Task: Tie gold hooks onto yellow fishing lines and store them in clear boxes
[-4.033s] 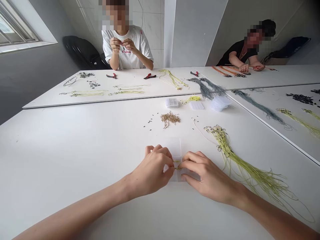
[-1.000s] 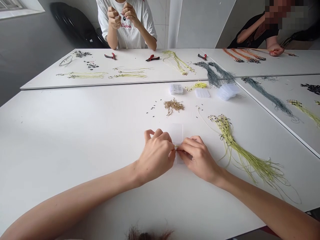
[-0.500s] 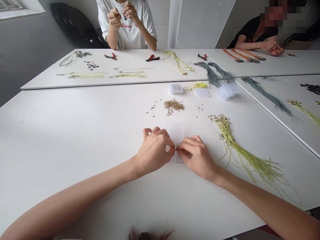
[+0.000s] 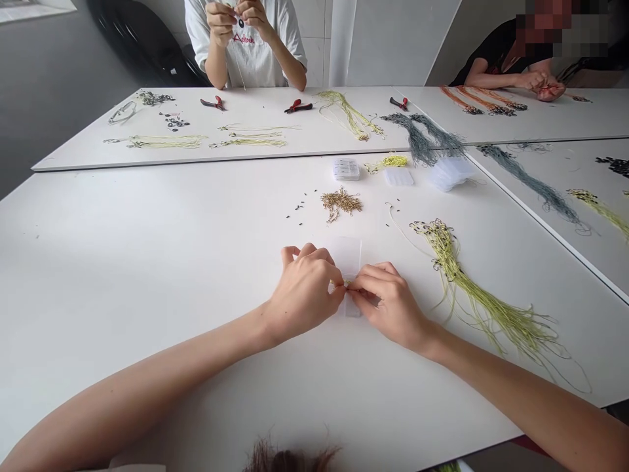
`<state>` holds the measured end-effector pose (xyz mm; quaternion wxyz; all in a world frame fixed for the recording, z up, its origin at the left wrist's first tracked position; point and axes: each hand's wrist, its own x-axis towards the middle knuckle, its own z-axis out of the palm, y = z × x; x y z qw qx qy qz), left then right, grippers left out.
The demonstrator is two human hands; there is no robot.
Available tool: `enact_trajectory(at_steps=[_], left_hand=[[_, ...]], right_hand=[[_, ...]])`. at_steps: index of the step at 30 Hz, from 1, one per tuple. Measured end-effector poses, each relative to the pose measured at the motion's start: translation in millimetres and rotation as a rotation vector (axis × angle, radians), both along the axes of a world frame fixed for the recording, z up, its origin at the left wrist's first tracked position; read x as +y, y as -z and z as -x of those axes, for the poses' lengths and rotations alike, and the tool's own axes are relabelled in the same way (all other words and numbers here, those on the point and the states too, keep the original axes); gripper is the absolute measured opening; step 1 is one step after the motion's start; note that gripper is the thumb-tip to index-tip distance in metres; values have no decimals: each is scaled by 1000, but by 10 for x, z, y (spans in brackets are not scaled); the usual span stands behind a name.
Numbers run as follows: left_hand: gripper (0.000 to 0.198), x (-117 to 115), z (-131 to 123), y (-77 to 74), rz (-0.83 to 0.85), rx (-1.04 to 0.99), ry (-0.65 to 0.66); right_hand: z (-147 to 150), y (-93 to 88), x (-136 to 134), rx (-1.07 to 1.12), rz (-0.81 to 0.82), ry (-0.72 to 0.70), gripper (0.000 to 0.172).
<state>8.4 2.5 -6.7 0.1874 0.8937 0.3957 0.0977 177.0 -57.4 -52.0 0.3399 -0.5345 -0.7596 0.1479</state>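
An open clear plastic box [image 4: 348, 252] lies on the white table in front of me, its lid standing out toward the far side. Over its middle, my left hand [image 4: 305, 294] pinches with thumb and forefinger. My right hand [image 4: 392, 303] pinches right beside it, the fingertips of both nearly touching. Between them is something too small to make out; a bit of yellow-green shows just behind the fingertips. To the right lies a bundle of yellow-green cords [image 4: 472, 285] with dark clips at its far end. A pile of gold-coloured metal pieces [image 4: 343, 202] sits beyond the box.
Farther back are a filled clear box [image 4: 346, 169], a small clear tray [image 4: 399, 176] and stacked clear boxes [image 4: 449, 173]. Grey-green cords [image 4: 417, 141] lie near the table seam. Red-handled pliers [image 4: 299, 106] rest on the far table, where two people handle small parts.
Both my hands stay pinched together over the box, with only slight finger movement. The view has tilted a little. The person opposite has lowered the cord's dark piece slightly.
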Motion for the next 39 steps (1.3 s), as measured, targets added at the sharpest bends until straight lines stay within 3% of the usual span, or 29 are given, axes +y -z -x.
enact_trajectory(at_steps=[19,27,32,39], left_hand=[[18,69,-59,-7,80,10,-11],[21,228,89,-99,183,1,156],[18,255,170,-171,90,52,148],[21,149,145,-115,51,110,169]], right_hand=[[10,14,2,-72,-10,11,21],[13,-14,-5,-82,-11,17,21],[16,-24,1,-68,6,9,20],[1,-3,-1,-67,22,4,19]])
